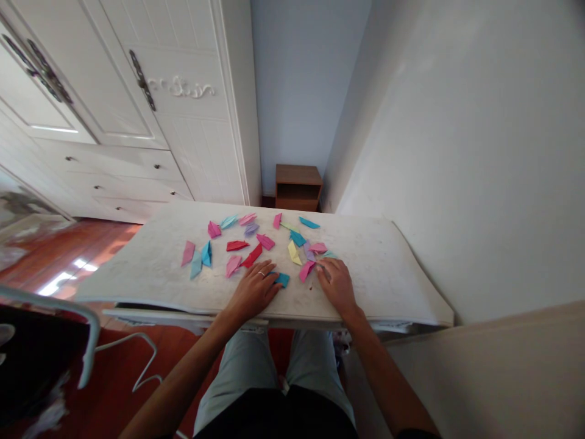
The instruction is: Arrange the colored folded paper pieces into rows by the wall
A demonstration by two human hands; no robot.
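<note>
My left hand point(256, 290), with a ring on one finger, rests on the table with its fingers bent over a blue folded paper piece point(283, 280). One end of that piece is hidden under the fingers. On the right, my right hand point(338, 285) lies on the tabletop, thumb and fingers a little apart. A magenta folded paper piece point(306, 271) is just left of its fingertips, and a pale green one point(329, 254) lies just beyond them. Ahead of my left hand lie a red folded piece point(252, 255) and a pink one point(233, 265).
Several more folded papers, including a yellow piece point(294, 252), are scattered over the white table point(375, 262). A white wardrobe point(192, 140) stands behind on the left, a brown cabinet point(298, 175) at the back. A wall point(457, 152) rises along the right.
</note>
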